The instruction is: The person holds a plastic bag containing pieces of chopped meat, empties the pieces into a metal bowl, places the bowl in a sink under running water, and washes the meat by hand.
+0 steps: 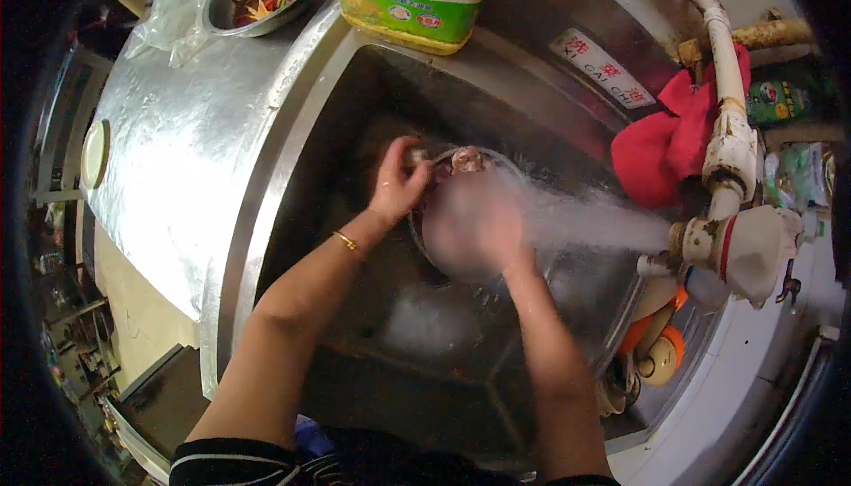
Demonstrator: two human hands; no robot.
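Note:
Down in the deep metal sink [425, 320], a round bowl or basin [415, 230] holds pinkish-brown pieces, perhaps meat [467, 159]. My left hand [399, 180], with fingers curled and thumb apart, is at the bowl's upper left rim; whether it grips anything is unclear. My right hand [508, 226] is over the right part of the bowl, in the spray, and its fingers are blurred. Water [592, 220] shoots leftward from the tap [688, 236] onto the bowl and that hand. A blurred patch hides much of the bowl's contents.
A yellow-green detergent jug [412, 4] stands on the sink's far ledge. On the left metal counter [179, 133] are a steel bowl of food [219, 17] and a clear plastic bag [176, 14]. A red cloth [658, 147] hangs by the pipe [721, 40]; orange-rimmed items [661, 356] lie at right.

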